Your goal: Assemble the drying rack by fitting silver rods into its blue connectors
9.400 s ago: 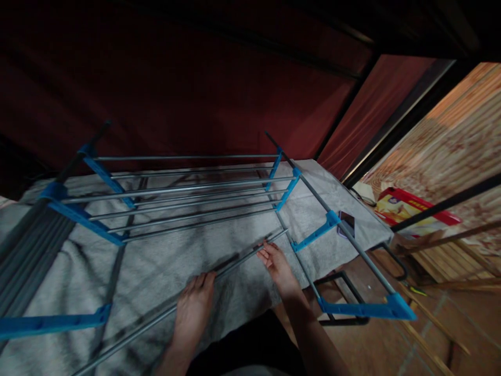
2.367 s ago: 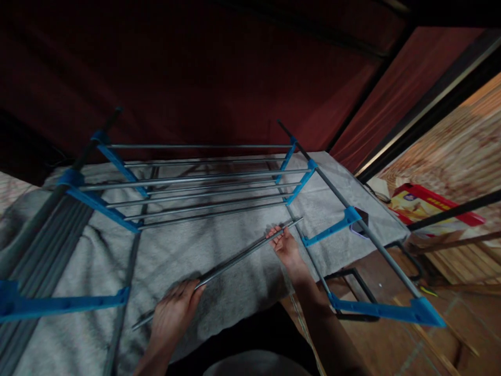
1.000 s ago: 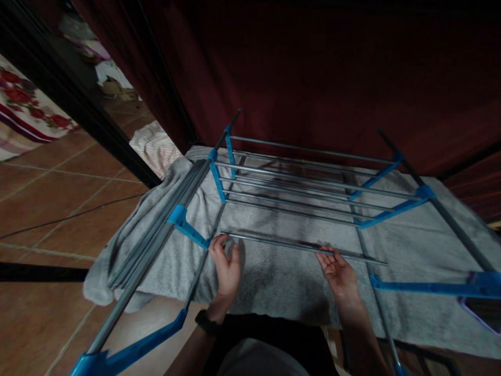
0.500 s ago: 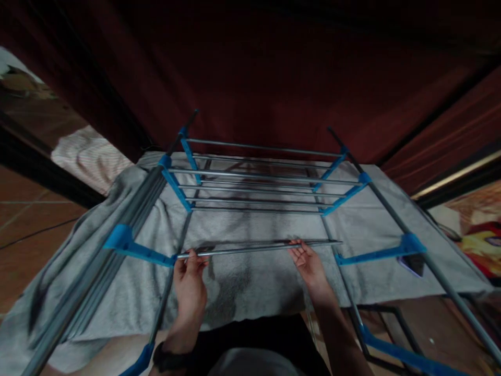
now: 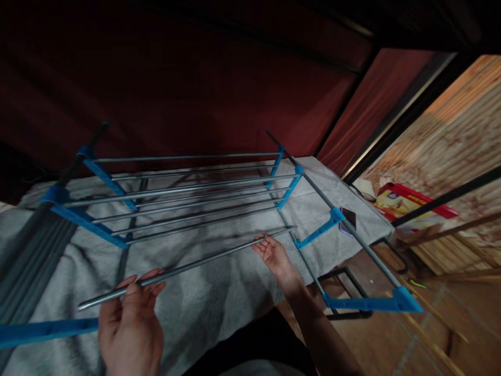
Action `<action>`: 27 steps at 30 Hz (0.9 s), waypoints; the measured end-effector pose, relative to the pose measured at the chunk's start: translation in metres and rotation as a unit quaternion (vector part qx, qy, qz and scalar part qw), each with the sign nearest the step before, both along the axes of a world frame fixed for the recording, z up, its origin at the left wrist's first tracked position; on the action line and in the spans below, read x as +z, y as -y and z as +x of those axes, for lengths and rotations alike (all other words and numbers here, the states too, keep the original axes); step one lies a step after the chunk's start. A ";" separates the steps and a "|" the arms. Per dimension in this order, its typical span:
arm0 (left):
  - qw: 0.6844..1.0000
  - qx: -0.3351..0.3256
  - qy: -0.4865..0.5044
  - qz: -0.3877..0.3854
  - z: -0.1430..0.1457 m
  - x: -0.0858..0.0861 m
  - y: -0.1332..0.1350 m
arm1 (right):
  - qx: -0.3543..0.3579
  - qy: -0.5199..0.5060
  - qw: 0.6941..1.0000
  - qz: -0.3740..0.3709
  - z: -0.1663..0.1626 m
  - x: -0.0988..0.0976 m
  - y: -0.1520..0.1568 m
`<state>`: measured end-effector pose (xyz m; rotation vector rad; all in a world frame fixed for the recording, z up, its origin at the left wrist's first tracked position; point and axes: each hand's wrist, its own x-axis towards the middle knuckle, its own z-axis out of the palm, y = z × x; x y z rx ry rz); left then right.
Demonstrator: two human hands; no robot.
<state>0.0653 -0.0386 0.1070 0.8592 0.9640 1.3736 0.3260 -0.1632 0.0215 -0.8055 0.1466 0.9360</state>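
Both hands carry a long thin metal rod [image 5: 188, 268] slantwise above a grey blanket [image 5: 219, 292]. My left hand [image 5: 131, 321] holds it near its lower left end, with the fingertips curled around it. My right hand [image 5: 272, 251] is palm up and supports the rod near its upper right end. That end points toward a blue plastic bracket [image 5: 315, 235] on the right side rail of a drying rack [image 5: 188, 193]. The rack has grey rods and blue brackets, and it lies over the blanket.
A bundle of loose grey rods [image 5: 27, 261] lies at the left edge, with another blue bracket [image 5: 43, 330] below it. A phone [image 5: 347, 219] rests on the blanket by the right rail. A red and yellow box [image 5: 407, 206] and tiled floor [image 5: 391, 339] are at the right.
My view has swung to the right. The rod, level half a second ago with its left end at a blue bracket, now slants. My left hand has dropped lower and nearer me.
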 end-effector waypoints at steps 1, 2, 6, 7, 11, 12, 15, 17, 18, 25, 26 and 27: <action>1.000 -0.007 -0.006 0.013 0.003 0.008 0.003 | -0.002 -0.005 1.000 0.008 0.001 0.002 0.000; 0.999 -0.012 -0.012 0.027 0.006 0.016 0.007 | -0.003 -0.008 1.000 0.015 0.001 0.004 0.000; 0.995 -0.039 -0.026 0.092 0.017 0.044 0.026 | 0.003 -0.013 0.999 0.042 -0.002 0.013 -0.001; 0.993 -0.047 -0.024 0.110 0.018 0.049 0.030 | 0.004 -0.017 0.999 0.047 -0.003 0.016 0.000; 0.985 -0.065 -0.016 0.161 0.023 0.056 0.035 | -0.004 -0.024 0.997 0.070 -0.009 0.024 0.001; 0.985 -0.064 -0.016 0.161 0.023 0.055 0.034 | -0.006 -0.022 0.997 0.074 -0.010 0.024 0.001; 0.990 -0.061 -0.014 0.127 0.024 0.042 0.026 | -0.010 -0.011 0.997 0.070 -0.010 0.021 0.004; 0.995 -0.064 -0.009 0.082 0.023 0.029 0.019 | -0.009 0.003 0.998 0.060 -0.008 0.017 0.006; 0.996 -0.066 -0.008 0.056 0.022 0.021 0.015 | -0.008 0.010 0.998 0.054 -0.007 0.015 0.007; 0.990 -0.068 0.040 -0.119 0.006 -0.044 -0.010 | 0.000 0.077 0.997 0.010 0.001 0.007 0.009; 0.988 -0.063 0.041 -0.134 0.004 -0.052 -0.013 | -0.003 0.084 0.996 0.008 0.002 0.006 0.010; 0.987 -0.057 0.038 -0.145 0.002 -0.060 -0.017 | -0.008 0.090 0.996 0.005 0.003 0.006 0.010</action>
